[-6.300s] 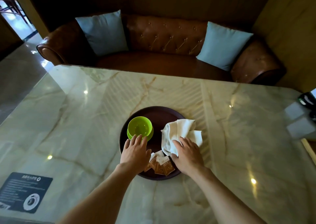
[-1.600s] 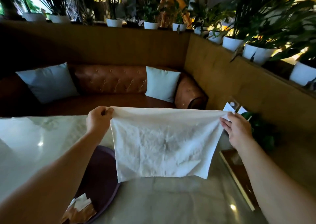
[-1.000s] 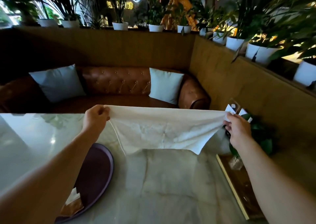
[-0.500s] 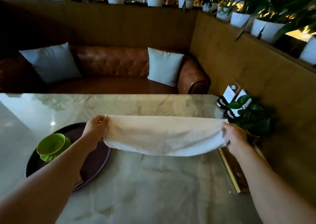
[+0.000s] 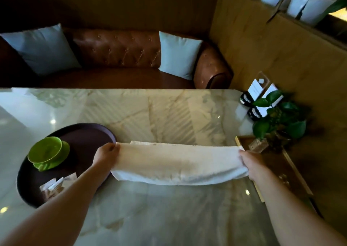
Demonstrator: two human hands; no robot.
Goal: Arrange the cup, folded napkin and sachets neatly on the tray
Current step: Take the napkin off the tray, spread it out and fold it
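Note:
A white cloth napkin (image 5: 178, 163) is stretched wide between my hands, doubled over into a long band just above the marble table, right of the tray. My left hand (image 5: 106, 154) pinches its left end; my right hand (image 5: 252, 163) grips its right end. The round dark tray (image 5: 88, 133) lies at the left. On it stands a green cup (image 5: 47, 152) on a green saucer, and brown-and-white sachets (image 5: 56, 186) lie near the tray's front edge, partly hidden by my left forearm.
The marble table (image 5: 169, 114) stretches ahead. A wooden tray (image 5: 281, 170) with a small potted plant (image 5: 279, 120) and card holders (image 5: 257, 97) sits at the table's right edge. A brown leather sofa (image 5: 120, 50) with pale cushions stands behind the table.
The napkin, first lying crumpled on the tray, was lifted and spread open in the air, then folded over and lowered toward the table. My view has tilted down.

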